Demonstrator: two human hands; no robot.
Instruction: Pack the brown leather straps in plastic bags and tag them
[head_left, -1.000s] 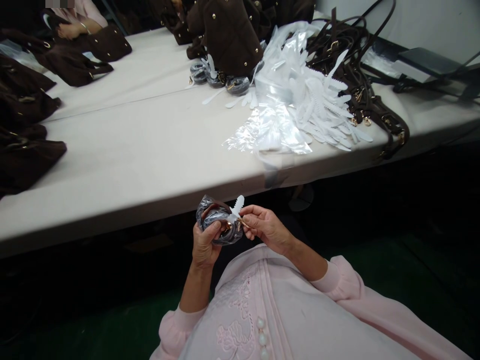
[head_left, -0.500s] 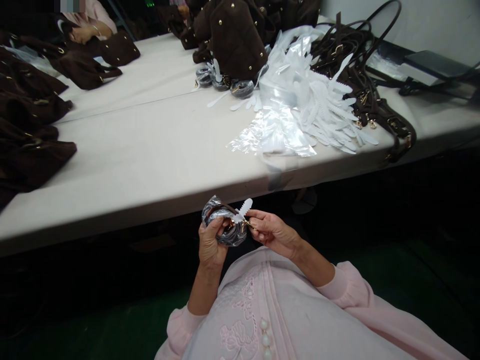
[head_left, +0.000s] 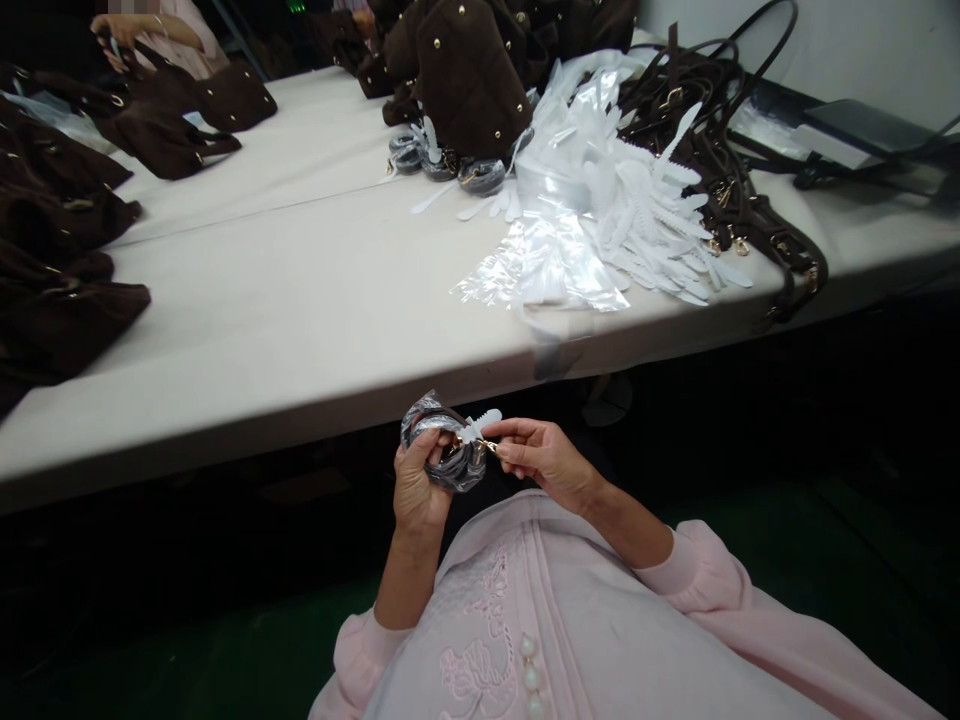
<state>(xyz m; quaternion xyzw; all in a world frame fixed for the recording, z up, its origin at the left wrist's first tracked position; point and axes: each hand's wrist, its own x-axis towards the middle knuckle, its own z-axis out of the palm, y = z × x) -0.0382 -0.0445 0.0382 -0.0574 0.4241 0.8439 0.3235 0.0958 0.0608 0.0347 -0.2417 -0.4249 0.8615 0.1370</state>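
Hands low in mid-frame, left hand (head_left: 416, 480) clenched round bagged strap (head_left: 441, 450), right hand (head_left: 541, 460) pinching white tie (head_left: 480, 427).

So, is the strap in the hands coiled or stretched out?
Coiled: the strap sits as a small wrapped loop in the left hand.

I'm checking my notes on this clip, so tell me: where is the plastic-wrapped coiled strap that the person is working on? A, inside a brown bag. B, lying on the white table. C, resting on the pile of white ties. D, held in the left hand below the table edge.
D: the left hand grips the wrapped strap coil below the table edge, while the right hand pinches the white tie at it.
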